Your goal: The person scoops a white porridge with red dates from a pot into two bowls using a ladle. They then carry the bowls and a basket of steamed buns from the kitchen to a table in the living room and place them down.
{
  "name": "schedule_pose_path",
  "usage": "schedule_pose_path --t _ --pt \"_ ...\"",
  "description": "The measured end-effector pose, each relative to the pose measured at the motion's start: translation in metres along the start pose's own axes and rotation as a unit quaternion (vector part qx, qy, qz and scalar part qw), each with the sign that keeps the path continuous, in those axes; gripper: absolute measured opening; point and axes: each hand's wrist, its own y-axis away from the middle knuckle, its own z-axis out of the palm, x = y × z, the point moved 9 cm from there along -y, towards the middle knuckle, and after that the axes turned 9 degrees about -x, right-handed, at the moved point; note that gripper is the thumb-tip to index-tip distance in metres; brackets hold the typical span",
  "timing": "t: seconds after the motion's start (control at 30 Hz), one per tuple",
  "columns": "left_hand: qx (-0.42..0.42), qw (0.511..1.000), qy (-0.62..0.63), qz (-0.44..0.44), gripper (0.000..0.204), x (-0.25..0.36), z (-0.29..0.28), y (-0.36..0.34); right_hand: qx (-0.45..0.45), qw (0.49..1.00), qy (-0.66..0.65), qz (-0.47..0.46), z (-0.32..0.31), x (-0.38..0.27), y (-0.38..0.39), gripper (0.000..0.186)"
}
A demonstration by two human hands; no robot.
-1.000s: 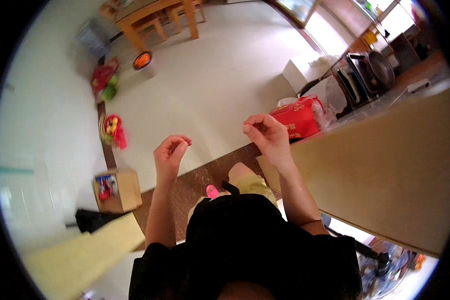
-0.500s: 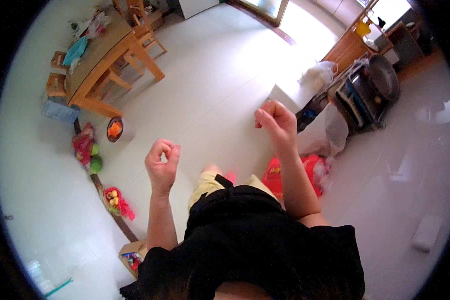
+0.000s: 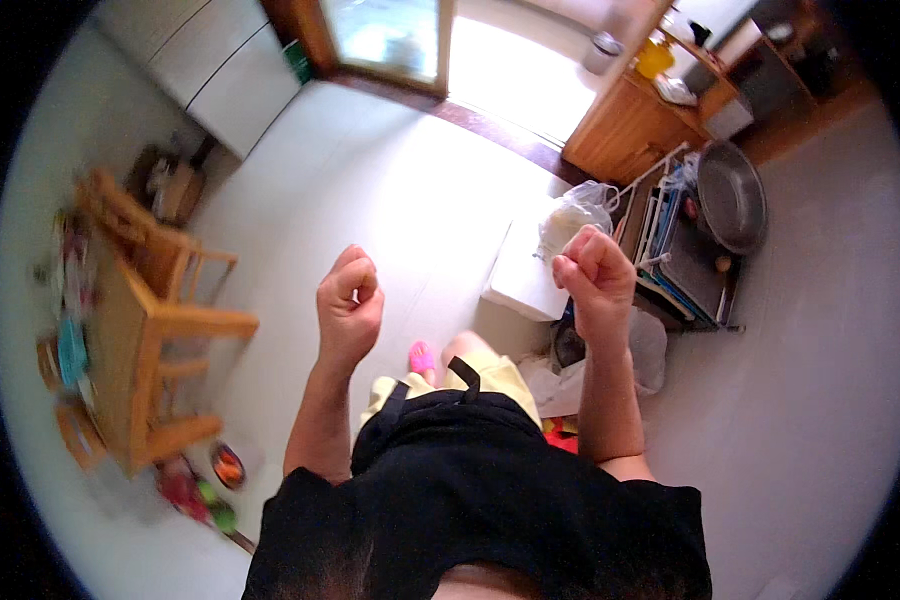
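Both hands are raised over the pale tiled floor, with fingers curled into loose fists. My left hand [image 3: 351, 303] shows nothing between its fingers and touches no object. My right hand [image 3: 593, 284] is likewise closed with nothing visible in it; from this view it overlaps a white box [image 3: 520, 275] and a clear plastic bag [image 3: 570, 214] lying farther down. Below my hands are yellow shorts [image 3: 495, 378] and a pink slipper [image 3: 422, 360] on one foot.
A wooden table [image 3: 125, 390] with chairs stands left, near a small bin [image 3: 228, 466]. An open glass door [image 3: 378, 35] and doorway are ahead, beside a white cabinet [image 3: 225, 90]. On the right are a wooden cabinet [image 3: 605, 130] and a rack holding trays and a metal basin [image 3: 730, 195].
The view has moved forward toward the doorway, bringing the table lower and closer on the left and the rack and white box nearer. My hands have curled tighter into fists.
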Motion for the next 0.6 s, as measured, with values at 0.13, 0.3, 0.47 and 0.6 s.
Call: schedule_pose_path --t 0.13,0.3,0.47,0.6 --pt "-0.069 0.997 0.021 0.036 0.024 -0.036 0.04 -0.121 0.099 0.989 0.109 -0.02 -0.063 0.017 -0.058 0.032" --pt "-0.123 0.99 0.036 0.064 0.028 -0.079 0.083 -0.296 0.229 0.973 0.003 -0.005 -0.162 0.076 -0.177 0.029" --pt "-0.085 0.992 0.011 0.095 0.026 -0.087 0.08 -0.474 0.136 0.984 0.081 -0.077 -0.183 0.082 -0.376 0.021" --pt "-0.026 0.995 -0.009 0.091 0.025 -0.11 0.078 -0.585 0.022 0.996 0.082 -0.029 -0.171 0.116 -0.509 0.014"
